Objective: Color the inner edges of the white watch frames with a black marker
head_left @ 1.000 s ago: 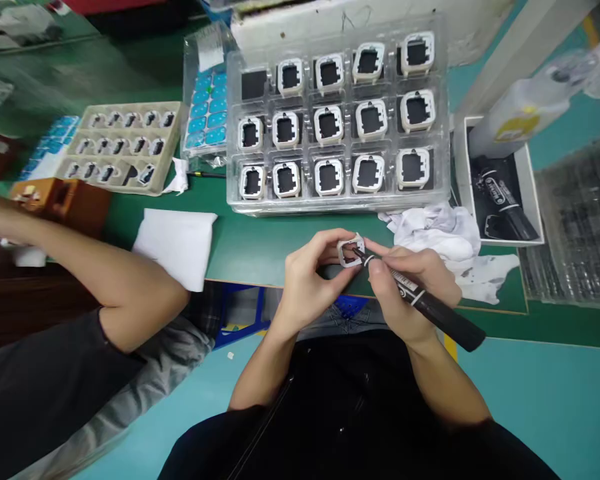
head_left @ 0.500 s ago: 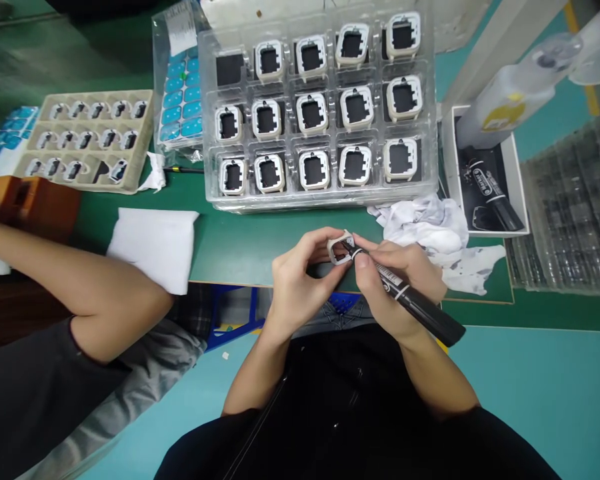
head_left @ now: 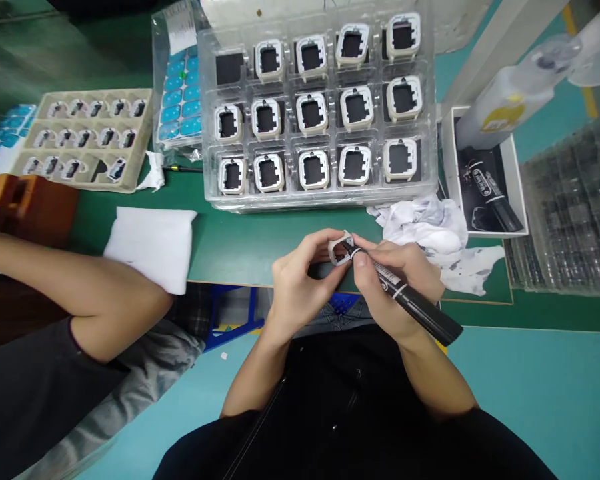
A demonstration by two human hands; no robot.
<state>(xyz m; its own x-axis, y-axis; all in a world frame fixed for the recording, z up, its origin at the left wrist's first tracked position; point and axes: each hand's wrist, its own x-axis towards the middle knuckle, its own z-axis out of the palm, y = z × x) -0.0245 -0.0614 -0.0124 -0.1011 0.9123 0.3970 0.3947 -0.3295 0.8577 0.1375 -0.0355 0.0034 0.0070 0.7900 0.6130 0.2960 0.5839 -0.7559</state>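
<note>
Near the table's front edge my left hand [head_left: 303, 277] pinches a small pale watch-case frame [head_left: 334, 252] between thumb and fingers. My right hand [head_left: 397, 280] is closed round a black marker pen [head_left: 423, 310], its tip pointing up and left into the frame's opening. Whether the tip touches the inner wall I cannot tell. Beyond my hands a clear plastic tray [head_left: 285, 202] holds rows of similar white frames, with one pocket at its far left showing only a dark pad.
Crumpled white cloths [head_left: 425, 223] lie right of my hands, beside a white box [head_left: 517, 173] with another marker and a bottle [head_left: 505, 100]. At left are a folded white cloth [head_left: 150, 243], a beige tray [head_left: 87, 180] of small parts and a co-worker's arm [head_left: 105, 280].
The marker and my right hand have shifted very slightly left. My left hand keeps its hold on the frame. The co-worker's forearm has moved a little.
</note>
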